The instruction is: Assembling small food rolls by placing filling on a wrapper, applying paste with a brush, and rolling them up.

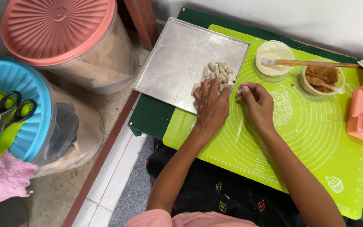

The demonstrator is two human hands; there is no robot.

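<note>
Down below me, seen from my head cam: my left hand lies palm-down w/ fingers spread over the near edge of a pile of small pale rolls. It presses on the rolls rather than gripping one; fingers are loosely open, not curled round anything I can see. The rolls are short cylinders, packed side by side on the near right corner of a square metal tray. Most have their long axis running away from me, tilted slightly to the right; a few at the far end lie more crosswise.

My right hand sits just beside the left, on the lime green baking mat, fingertips pinched together near the tray's right edge. Can't tell if there's something tiny between them.

Farther off on the mat: a small clear cup of creamy paste w/ a wooden-handled brush resting across it, handle pointing right. Next to it, a cup of brown crumbly filling w/ a spoon in it. At the right edge, a pink tray holding pale wrapper sheets.

Left of the table, on the floor: a tub w/ a pink lid, and a tub w/ a blue lid that has scissors on top. A pink cloth lies nearest me.
</note>
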